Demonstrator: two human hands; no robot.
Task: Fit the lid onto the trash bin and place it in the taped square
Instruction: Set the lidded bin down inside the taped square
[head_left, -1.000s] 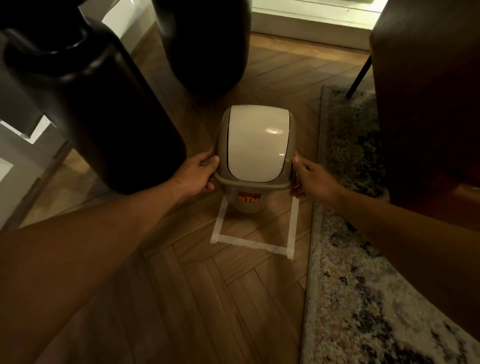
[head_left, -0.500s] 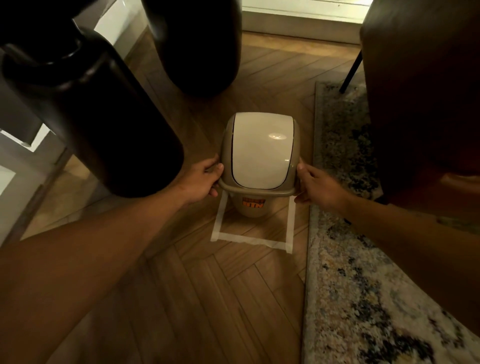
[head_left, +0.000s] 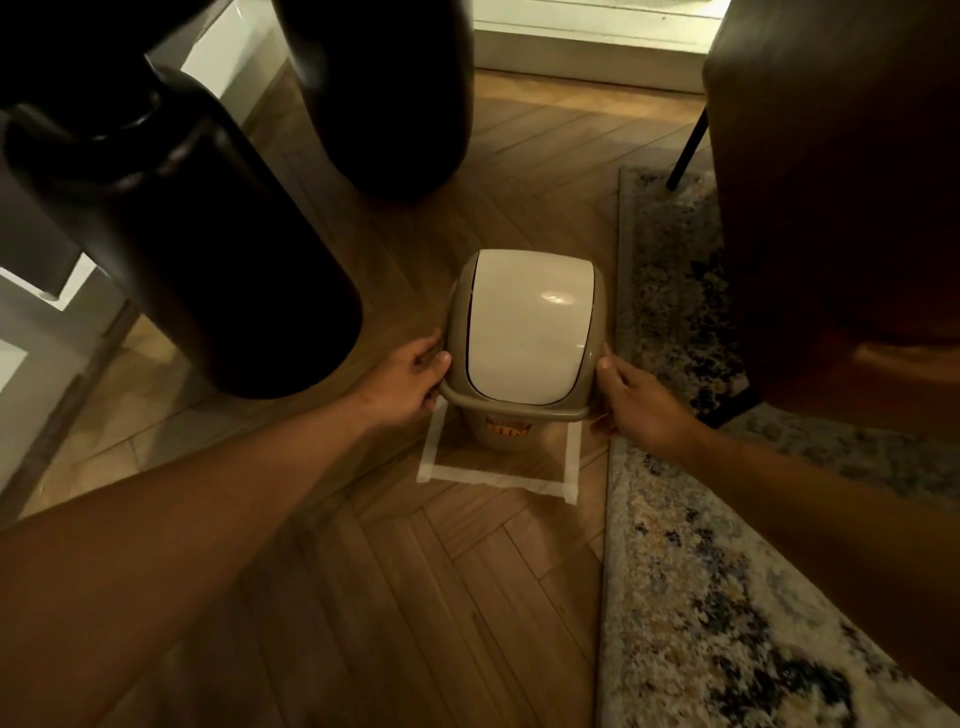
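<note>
A small beige trash bin with an orange label stands on the wood floor inside the white taped square. Its lid, a tan frame with a cream swing flap, sits on top of the bin. My left hand grips the lid's left rim, thumb on top. On the right rim my right hand presses with fingers against the edge. The bin's base hides the far part of the tape.
Two tall black cylinders stand close on the left and behind. A patterned rug borders the square on the right. A dark brown chair with a black leg looms at the right.
The bin with its lid has come down and slightly toward me into the taped square, both hands staying on the rim. The view has shifted a little.
</note>
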